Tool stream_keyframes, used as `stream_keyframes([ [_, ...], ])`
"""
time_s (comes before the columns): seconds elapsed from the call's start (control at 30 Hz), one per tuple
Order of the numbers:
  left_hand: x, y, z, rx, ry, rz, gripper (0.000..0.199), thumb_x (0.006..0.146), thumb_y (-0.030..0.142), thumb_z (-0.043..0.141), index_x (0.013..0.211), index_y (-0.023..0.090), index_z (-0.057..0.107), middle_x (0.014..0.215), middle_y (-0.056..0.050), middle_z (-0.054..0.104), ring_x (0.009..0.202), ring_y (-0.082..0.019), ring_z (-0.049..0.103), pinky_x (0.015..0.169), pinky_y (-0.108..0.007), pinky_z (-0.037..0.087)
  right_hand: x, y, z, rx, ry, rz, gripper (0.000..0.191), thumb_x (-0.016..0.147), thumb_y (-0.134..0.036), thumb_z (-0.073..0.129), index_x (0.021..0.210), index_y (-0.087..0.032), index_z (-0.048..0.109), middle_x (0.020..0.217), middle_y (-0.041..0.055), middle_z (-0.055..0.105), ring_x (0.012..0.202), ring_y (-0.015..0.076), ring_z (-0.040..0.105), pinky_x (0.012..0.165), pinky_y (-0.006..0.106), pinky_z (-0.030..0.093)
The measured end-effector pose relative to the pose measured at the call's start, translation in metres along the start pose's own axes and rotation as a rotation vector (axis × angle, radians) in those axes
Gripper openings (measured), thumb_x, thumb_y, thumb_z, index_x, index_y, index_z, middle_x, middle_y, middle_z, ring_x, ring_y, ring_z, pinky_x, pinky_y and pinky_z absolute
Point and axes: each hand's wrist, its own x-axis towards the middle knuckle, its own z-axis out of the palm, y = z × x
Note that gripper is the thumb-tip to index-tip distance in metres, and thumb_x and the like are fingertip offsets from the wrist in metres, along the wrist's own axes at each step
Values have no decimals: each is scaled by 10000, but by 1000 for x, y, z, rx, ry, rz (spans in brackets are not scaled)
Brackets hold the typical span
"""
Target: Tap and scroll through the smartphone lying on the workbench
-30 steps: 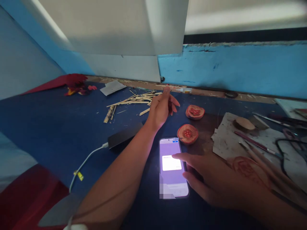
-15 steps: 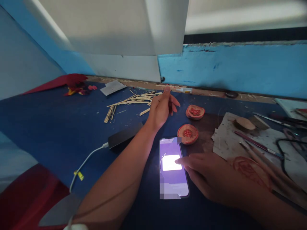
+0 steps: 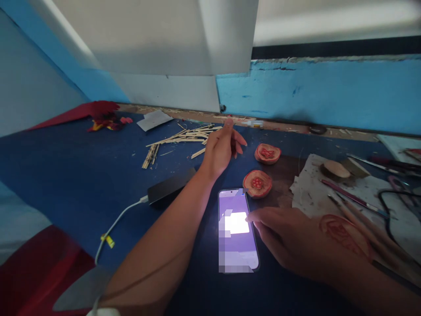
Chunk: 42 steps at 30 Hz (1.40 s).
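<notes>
A phone (image 3: 237,243) with a lit purple screen and a white box on it lies on the blue table. My right hand (image 3: 283,235) is at the phone's right edge, index fingertip beside the white box, the other fingers curled under; whether it holds anything is hidden. Beyond the phone, my left hand (image 3: 222,149) rests with fingers apart and nothing in it, next to thin wooden sticks (image 3: 189,138). Two round wood slices with red designs, a nearer one (image 3: 257,184) and a farther one (image 3: 268,153), lie right of my left hand.
A black power bank (image 3: 167,188) with a white cable (image 3: 121,215) lies left of my left forearm. On the right, a stained paper (image 3: 307,193) bears tools and a plain wood piece (image 3: 335,170). Red material (image 3: 95,109) and a folded paper (image 3: 154,120) lie at the back left.
My right index finger has drawn back slightly to the right, from over the white box to the screen's edge. My left hand has stayed in place.
</notes>
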Motion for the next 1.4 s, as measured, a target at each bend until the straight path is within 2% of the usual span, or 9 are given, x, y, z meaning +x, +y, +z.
stream_keyframes([
  [0.27, 1, 2, 1, 47, 10, 2, 868, 1062, 810, 343, 542, 194, 664, 476, -22, 577, 404, -88, 502, 434, -242, 366, -1, 2, 2, -3, 0, 13, 193, 1080, -210, 473, 965, -232, 627, 854, 2, 708, 716, 167, 618, 656, 328, 332],
  [0.57, 0, -1, 0, 31, 11, 20, 863, 1036, 841, 356, 574, 201, 703, 477, -22, 585, 405, -92, 501, 431, -247, 367, 0, 0, 0, -8, -9, 13, 194, 1084, -217, 471, 1004, -228, 647, 884, 14, 717, 760, 186, 633, 683, 340, 346],
  [1.4, 1, 1, 1, 41, 13, 15, 870, 1050, 824, 341, 542, 207, 687, 476, -23, 575, 400, -91, 496, 427, -251, 365, 0, 1, 1, -9, -9, 9, 207, 1069, -198, 476, 1069, -213, 683, 916, 41, 747, 785, 204, 666, 696, 342, 369],
])
